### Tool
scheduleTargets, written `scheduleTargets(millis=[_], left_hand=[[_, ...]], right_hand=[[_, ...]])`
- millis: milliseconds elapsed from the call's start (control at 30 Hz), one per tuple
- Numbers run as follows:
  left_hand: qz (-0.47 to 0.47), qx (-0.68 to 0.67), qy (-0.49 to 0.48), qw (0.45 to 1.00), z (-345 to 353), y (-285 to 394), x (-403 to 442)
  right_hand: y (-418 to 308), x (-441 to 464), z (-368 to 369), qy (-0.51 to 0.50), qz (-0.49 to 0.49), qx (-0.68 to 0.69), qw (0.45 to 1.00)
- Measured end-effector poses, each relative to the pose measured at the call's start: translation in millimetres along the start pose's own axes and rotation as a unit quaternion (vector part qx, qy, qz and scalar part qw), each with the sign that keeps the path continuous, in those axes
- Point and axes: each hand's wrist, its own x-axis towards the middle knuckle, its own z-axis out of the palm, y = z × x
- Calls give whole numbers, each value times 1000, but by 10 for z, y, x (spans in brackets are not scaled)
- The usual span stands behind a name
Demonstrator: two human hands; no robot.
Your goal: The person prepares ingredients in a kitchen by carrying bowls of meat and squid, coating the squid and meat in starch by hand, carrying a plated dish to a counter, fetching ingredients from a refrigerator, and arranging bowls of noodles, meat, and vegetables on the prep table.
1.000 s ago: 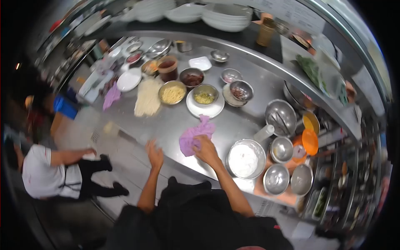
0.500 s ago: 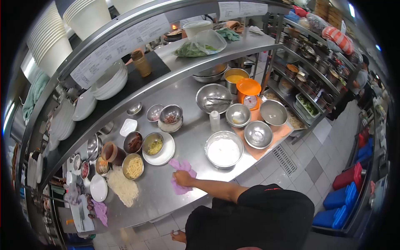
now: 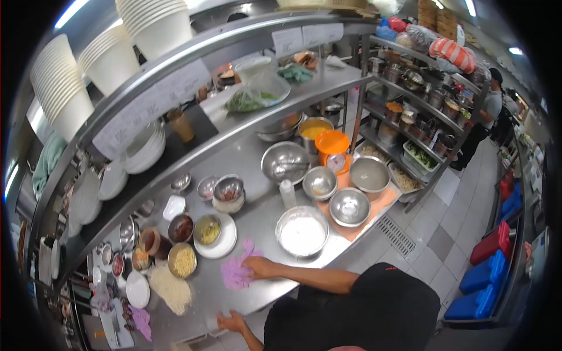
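Note:
My right hand [image 3: 257, 268] is closed on a crumpled purple cloth [image 3: 237, 275], pressed on the steel table [image 3: 219, 292] near its front edge. My left hand [image 3: 232, 322] is by that edge, lower down, fingers loosely apart with nothing in them; whether it touches the table I cannot tell. Beyond the cloth, a steel bowl of chopped yellow-green food [image 3: 209, 233] sits on white plates [image 3: 225, 244]. A bowl of noodles [image 3: 182, 261] and a pile of pale shreds [image 3: 170, 286] lie further left. To the right stands a bowl of white powder [image 3: 302, 232].
Steel bowls [image 3: 349, 207], a squeeze bottle [image 3: 288, 194] and an orange scale [image 3: 335, 149] stand at the right. A steel shelf [image 3: 281, 102] with plates and bagged greens [image 3: 252, 100] overhangs the table. A second purple cloth [image 3: 140, 323] lies far left. Another person [image 3: 487, 117] stands in the aisle.
My left hand has come up from beside my body to the table edge. The cloth and my right hand have shifted slightly across the tabletop, and my view has tilted.

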Motion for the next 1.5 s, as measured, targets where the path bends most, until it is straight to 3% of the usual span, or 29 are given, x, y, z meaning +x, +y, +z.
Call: scheduleTargets(millis=[33, 100, 133, 167, 200, 233, 267, 300, 333, 367, 433, 533, 600, 700, 767, 867, 1067, 1167, 1233, 1300, 1367, 1400, 1433, 1500], left_hand=[[6, 36, -21, 999, -62, 83, -36], [-2, 24, -29, 999, -157, 194, -63], [3, 16, -29, 999, -67, 153, -33], [33, -25, 12, 999, -6, 100, 14], [63, -65, 52, 995, 40, 108, 46], [66, -71, 50, 994, 62, 272, 72], [115, -111, 41, 986, -30, 581, 94], [163, -148, 32, 975, -109, 871, 104], [178, -168, 12, 970, -108, 1144, 124], [193, -187, -7, 963, -114, 1404, 180], [222, -216, -5, 951, -88, 1904, 246], [285, -267, 72, 918, -50, 2554, 148], [238, -305, 38, 921, -171, 2898, -81], [252, -307, 22, 917, -273, 3164, -357], [176, -418, -95, 886, -360, 3391, -595], [300, -356, -188, 864, -197, 3736, -954], [306, -414, -277, 811, -53, 4191, -1358], [283, -429, -316, 798, 72, 4178, -1507], [254, -427, -363, 789, 97, 4094, -1562], [256, -409, -372, 793, 6, 4077, -1572], [262, -405, -385, 787, -12, 4080, -1525], [271, -406, -373, 789, 9, 4083, -1516], [286, -409, -363, 787, 48, 4095, -1499], [284, -408, -378, 781, 60, 4101, -1445]], right_hand=[[-80, -61, -329, 11, -2, -12, 1000], [-490, -225, -1299, 207, -12, 35, 978], [-645, -331, -1967, 350, -110, -25, 930], [-777, -515, -2695, 401, -100, -53, 909], [-808, -686, -3327, 514, -103, -35, 851], [-1176, -925, -4123, 595, -170, -295, 728], [-1355, -1119, -4739, 639, -118, -110, 752], [-1642, -1250, -5281, 690, -154, -123, 697], [-1660, -1388, -5957, 710, -120, -278, 636], [-1789, -1429, -6495, 736, -53, -343, 581], [-2041, -1358, -7307, 657, 114, -349, 658], [-1878, -1179, -7795, 534, 178, -420, 712], [-1679, -1067, -7739, 485, 165, -440, 738], [-1415, -887, -7426, 434, 117, -435, 780], [-1367, -965, -7236, 421, 93, -419, 799], [-1425, -1272, -7176, 427, 75, -395, 810], [-1424, -1895, -7010, 454, 25, -289, 843], [-994, -2541, -6769, 457, 6, -109, 883], [-236, -2899, -6196, 400, 75, 3, 914], [655, -2955, -4953, 298, 218, -156, 916], [901, -2514, -3883, 135, 423, -53, 894], [1270, -2433, -3505, 99, 440, -7, 893], [1453, -2383, -3178, 111, 438, -103, 886], [1396, -2318, -3030, 113, 326, -219, 913]])
